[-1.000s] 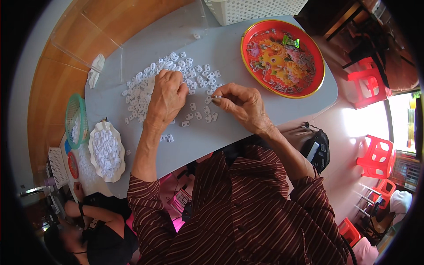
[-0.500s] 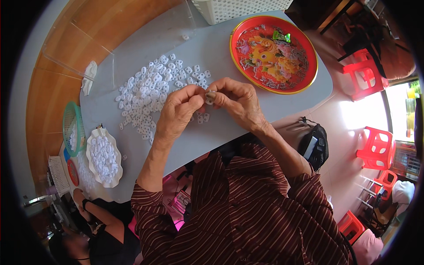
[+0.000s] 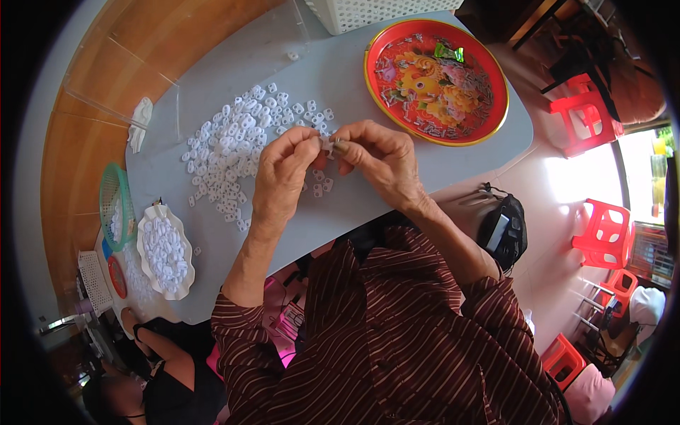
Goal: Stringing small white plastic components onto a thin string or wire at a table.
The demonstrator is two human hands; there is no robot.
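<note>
Over the grey table, my left hand pinches a small white plastic piece between thumb and fingertips. My right hand meets it from the other side, thumb and index finger pressed together at the piece. Whatever lies between the right fingertips is too small to name. A heap of similar white two-holed pieces spreads beyond and left of my left hand, with a few loose ones just under the hands. To the far right, a round red flower-patterned tray holds many small grey metal pins.
A white scalloped dish full of white pieces stands at left, beside a green mesh basket. A white perforated basket sits at the far edge. A green wrapper lies in the tray. Another person's arm shows lower left.
The hands have shifted slightly apart at the fingertips, and the white piece now shows between them. The view has moved a little; the heap and tray stay as they were.
</note>
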